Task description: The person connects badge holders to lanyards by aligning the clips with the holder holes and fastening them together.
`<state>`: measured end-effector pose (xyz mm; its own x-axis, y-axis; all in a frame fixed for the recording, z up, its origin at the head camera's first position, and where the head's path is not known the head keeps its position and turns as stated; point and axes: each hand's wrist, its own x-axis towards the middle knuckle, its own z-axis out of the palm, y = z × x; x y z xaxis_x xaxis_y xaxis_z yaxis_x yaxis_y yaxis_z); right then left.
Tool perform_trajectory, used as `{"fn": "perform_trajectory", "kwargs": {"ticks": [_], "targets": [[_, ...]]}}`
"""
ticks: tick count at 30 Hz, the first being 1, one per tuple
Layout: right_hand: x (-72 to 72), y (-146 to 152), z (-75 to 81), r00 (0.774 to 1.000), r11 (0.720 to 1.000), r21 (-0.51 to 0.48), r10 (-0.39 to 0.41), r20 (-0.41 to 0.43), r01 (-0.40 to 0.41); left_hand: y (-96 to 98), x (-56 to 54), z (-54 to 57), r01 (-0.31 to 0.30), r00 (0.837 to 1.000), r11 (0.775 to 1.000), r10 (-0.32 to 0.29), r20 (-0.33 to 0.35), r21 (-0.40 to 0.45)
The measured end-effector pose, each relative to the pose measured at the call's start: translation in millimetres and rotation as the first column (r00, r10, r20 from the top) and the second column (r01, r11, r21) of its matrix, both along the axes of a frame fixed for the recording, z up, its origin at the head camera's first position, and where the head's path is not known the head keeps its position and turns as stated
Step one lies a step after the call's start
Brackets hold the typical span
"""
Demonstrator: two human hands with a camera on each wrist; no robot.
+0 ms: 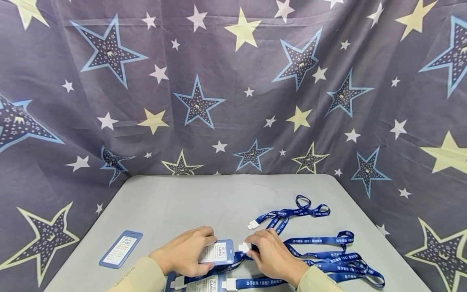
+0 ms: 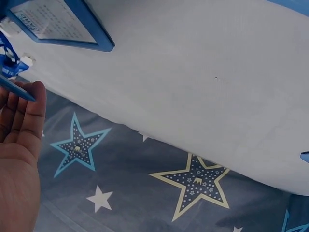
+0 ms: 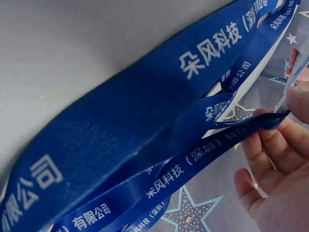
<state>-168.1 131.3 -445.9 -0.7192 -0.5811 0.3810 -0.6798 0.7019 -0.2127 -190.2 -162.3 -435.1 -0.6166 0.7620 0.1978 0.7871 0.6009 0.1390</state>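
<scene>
My left hand [image 1: 187, 249] grips a blue-framed ID card holder [image 1: 227, 251], thumb at its near edge and fingers at the far one; its slotted end faces right. In the left wrist view, that hand [image 2: 21, 128] shows at the left, with the holder seen edge-on. Just right of the holder, my right hand [image 1: 275, 253] pinches a blue lanyard by its white plastic clip [image 1: 244, 247], which points left at the slot with a small gap. From the right wrist, the lanyard [image 3: 212, 145], printed in white, runs into the pinching fingers of the hand [image 3: 280, 164].
Another card holder [image 1: 121, 249] lies at the table's left. Under and before my hands are more holders with white clips [image 1: 230, 284] overlapping them. A lanyard [image 1: 303, 211] lies at the back right, others nearer. A star-patterned curtain [image 1: 219, 61] hangs behind the grey table [image 1: 204, 198].
</scene>
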Motion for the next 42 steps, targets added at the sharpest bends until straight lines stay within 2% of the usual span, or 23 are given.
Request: {"fn": "perform_trajectory", "kwargs": {"ticks": [21, 26, 34, 42], "targets": [[2.1, -1.0, -0.3, 1.000, 1.000, -0.004, 0.027, -0.008, -0.027, 4.6, -1.5, -1.9, -0.016, 1.000, 1.000, 0.017, 0.023, -0.019], [2.3, -1.2, -1.2, 0.999, 0.999, -0.003, 0.032, -0.027, -0.032, 4.9, -2.5, -1.8, -0.010, 1.000, 1.000, 0.010, 0.023, -0.011], [2.4, -1.4, -1.6, 1.000, 0.999, -0.010, 0.031, 0.004, -0.031, 5.8, -3.8, -2.8, 0.014, 1.000, 1.000, -0.014, 0.024, 0.000], [3.8, -1.8, -2.0, 0.999, 0.999, -0.010, 0.044, -0.022, -0.044, 8.2, -3.1, -1.9, 0.012, 1.000, 1.000, -0.011, 0.028, -0.007]]}}
